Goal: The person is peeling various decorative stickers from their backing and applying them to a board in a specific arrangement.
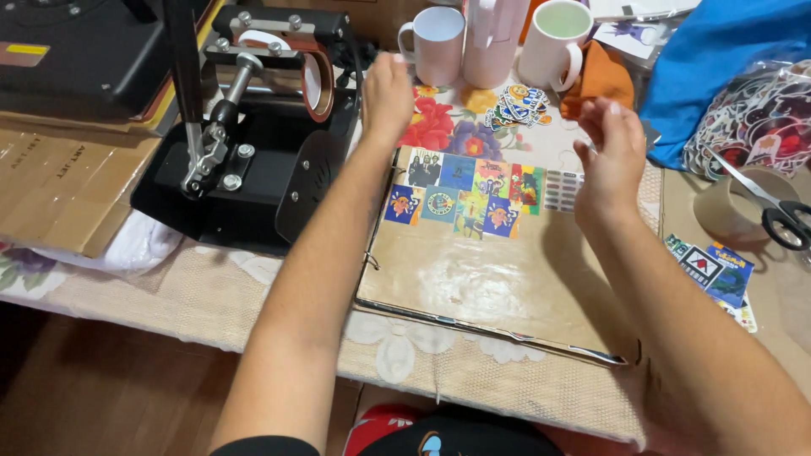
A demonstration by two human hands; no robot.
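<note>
1. Tabletop first: a floral cloth [211, 295] covers the work surface, with dark wooden floor showing under its near edge.
2. Nearest the camera, both bare forearms reach out over a brown ring binder [481, 279] lying open and flat on the cloth.
3. Across the binder's far half sits a block of colourful stickers [460, 198], laid out in two rows, between the two hands and a little nearer than either.
4. Right hand [610, 156] hovers just right of those stickers, fingers loosely curled and partly spread, palm turned inward, gripping nothing.
5. Further right of that hand: a few loose picture cards [714, 272], a roll of brown tape [733, 205] with black-handled scissors [773, 205] resting across it, and a bag of printed stickers [756, 118] under blue fabric [726, 51].
6. Left hand [386, 95] is out beyond the binder's top-left corner, back of the hand up, fingers curled downward; whether it has anything in its grasp, I cannot tell from this angle.
7. Immediately left of that hand stands a black mug heat press [253, 143], lever handle angled up, with flattened cardboard [63, 181] beyond it on the left.
8. Just past the left hand, a white mug [435, 42]; a second white mug [553, 38] stands to its right, with an orange cloth [601, 78] beside that and a loose heap of die-cut stickers [515, 105] in front.
</note>
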